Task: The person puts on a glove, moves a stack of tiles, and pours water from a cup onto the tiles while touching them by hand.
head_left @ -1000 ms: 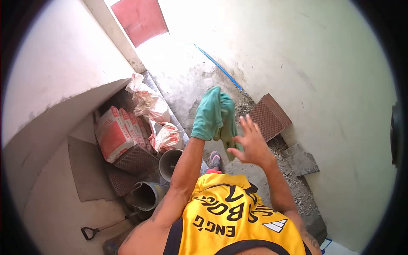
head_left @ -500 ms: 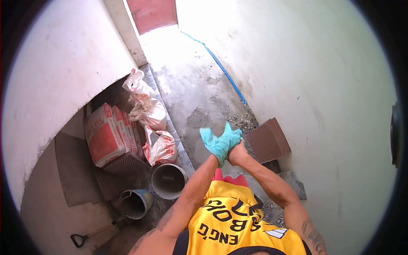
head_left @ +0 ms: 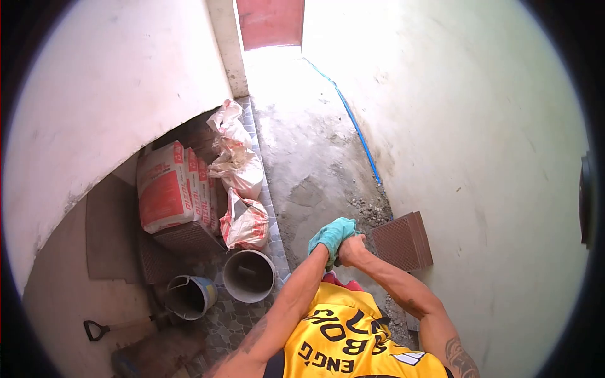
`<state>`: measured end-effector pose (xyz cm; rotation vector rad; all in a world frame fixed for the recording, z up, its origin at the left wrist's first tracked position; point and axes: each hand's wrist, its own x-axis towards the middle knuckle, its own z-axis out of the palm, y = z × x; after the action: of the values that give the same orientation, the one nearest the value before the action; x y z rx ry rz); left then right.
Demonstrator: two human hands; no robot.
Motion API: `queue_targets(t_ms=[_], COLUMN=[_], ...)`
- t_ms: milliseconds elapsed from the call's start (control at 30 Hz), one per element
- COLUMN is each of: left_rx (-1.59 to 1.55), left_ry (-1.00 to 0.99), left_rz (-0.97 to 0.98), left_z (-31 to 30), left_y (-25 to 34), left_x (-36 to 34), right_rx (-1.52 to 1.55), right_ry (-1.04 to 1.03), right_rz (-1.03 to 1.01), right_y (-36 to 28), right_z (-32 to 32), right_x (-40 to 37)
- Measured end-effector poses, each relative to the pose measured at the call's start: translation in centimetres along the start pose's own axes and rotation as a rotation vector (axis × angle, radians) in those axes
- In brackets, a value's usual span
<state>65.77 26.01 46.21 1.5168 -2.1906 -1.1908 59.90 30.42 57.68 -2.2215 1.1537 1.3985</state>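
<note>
Step in hand: the person's two hands meet in front of the yellow jersey [head_left: 337, 327], working at a teal glove [head_left: 341, 227]; this looks like a glove being adjusted
Glove: drawn over the left hand [head_left: 330, 237], its folds bunched toward the right hand [head_left: 351, 248]
Left grip: inside the cloth, so how far its fingers are open, and on what, cannot be told
Right grip: bare, pressed against the glove with fingers partly hidden; whether it is closed on the cloth cannot be told
Next move's demand: any tug would call for a firm pinch on the fabric and a steady left wrist
Floor: rough grey concrete [head_left: 299, 145], rubble along the wall base toward 1 o'clock from the hands
3 o'clock: stacked brown patterned tiles [head_left: 398, 242] against the pale wall [head_left: 491, 157]
12 o'clock: blue hose [head_left: 359, 129]; farther on, toward 11, a red door [head_left: 271, 24]
10 o'clock: white-and-red sacks [head_left: 244, 220], with RIZAL bags [head_left: 165, 192] toward 9
8 o'clock: two buckets [head_left: 210, 291] and, beyond them, a D-shaped tool handle [head_left: 88, 331]
</note>
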Motion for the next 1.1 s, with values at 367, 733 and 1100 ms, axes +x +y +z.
queue_targets(t_ms=[367,733,1100], left_rx=[-0.031,0.141,-0.306], left_ry=[0.053,0.061,0.492], left_rz=[-0.125,-0.13,-0.297], left_z=[-3.2,-5.3,-6.4], left_y=[-0.4,-0.4,-9.7], left_x=[0.4,2.3,8.5], right_rx=[-0.082,-0.177,0.367], right_ry=[-0.051,0.096,0.473], right_rz=[-0.034,0.049,-0.518], right_y=[-0.6,0.6,5.6], right_z=[-2.8,-3.1,-5.7], right_x=[-0.4,1.1,0.9])
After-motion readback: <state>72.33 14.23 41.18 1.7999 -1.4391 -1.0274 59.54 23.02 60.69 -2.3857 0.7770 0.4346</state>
